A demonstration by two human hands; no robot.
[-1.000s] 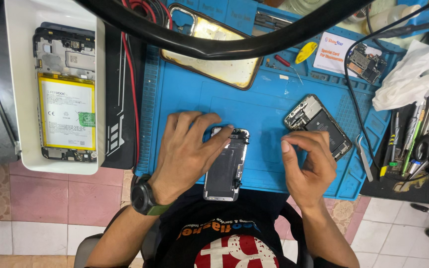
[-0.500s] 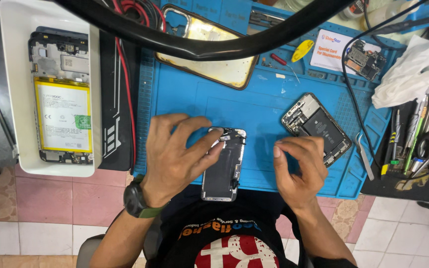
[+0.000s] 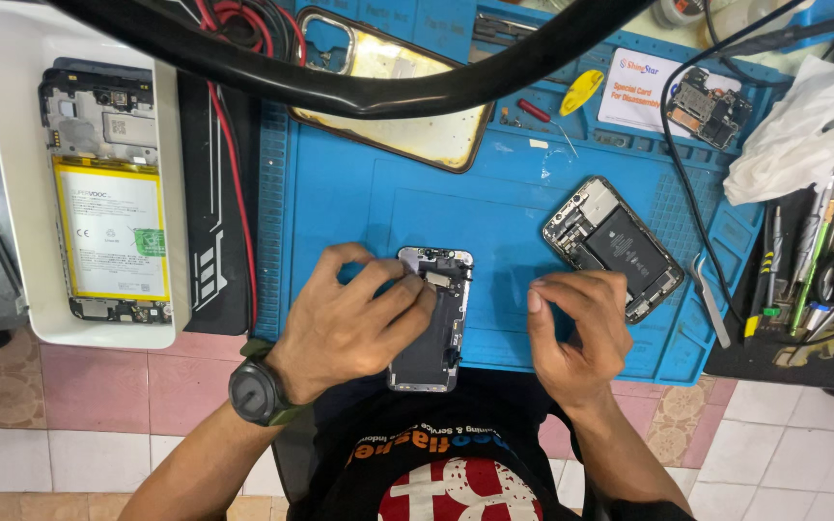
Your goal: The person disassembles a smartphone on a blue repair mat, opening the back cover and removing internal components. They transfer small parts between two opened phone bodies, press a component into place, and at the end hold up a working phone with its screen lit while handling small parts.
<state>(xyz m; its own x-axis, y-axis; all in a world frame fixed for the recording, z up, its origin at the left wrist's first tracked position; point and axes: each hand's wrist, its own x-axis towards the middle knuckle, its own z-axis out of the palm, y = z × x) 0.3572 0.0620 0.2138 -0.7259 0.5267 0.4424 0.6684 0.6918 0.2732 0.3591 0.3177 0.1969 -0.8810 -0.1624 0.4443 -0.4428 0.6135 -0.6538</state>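
Observation:
My left hand (image 3: 349, 323), with a dark watch on its wrist, lies over a detached phone screen panel (image 3: 433, 318) that rests back side up on the blue work mat (image 3: 359, 207). Its fingers press on the upper left part of the panel. My right hand (image 3: 571, 333) hovers just right of the panel with its fingers curled and pinched together; I cannot see anything in them. An opened phone body (image 3: 613, 247) with a black battery lies tilted on the mat just above my right hand.
A white tray (image 3: 7, 193) at left holds an opened phone with a yellow-edged battery (image 3: 113, 232). A clear phone case (image 3: 398, 106) lies at the mat's top. A circuit board (image 3: 707, 106), white tissue (image 3: 803, 125), tweezers (image 3: 711, 299) and a tool rack (image 3: 822, 260) stand at right. A black curved bar (image 3: 359, 92) crosses overhead.
My right hand has drawn away from the panel's right edge and curled its fingers. My left hand stays pressed on the panel, which has barely moved.

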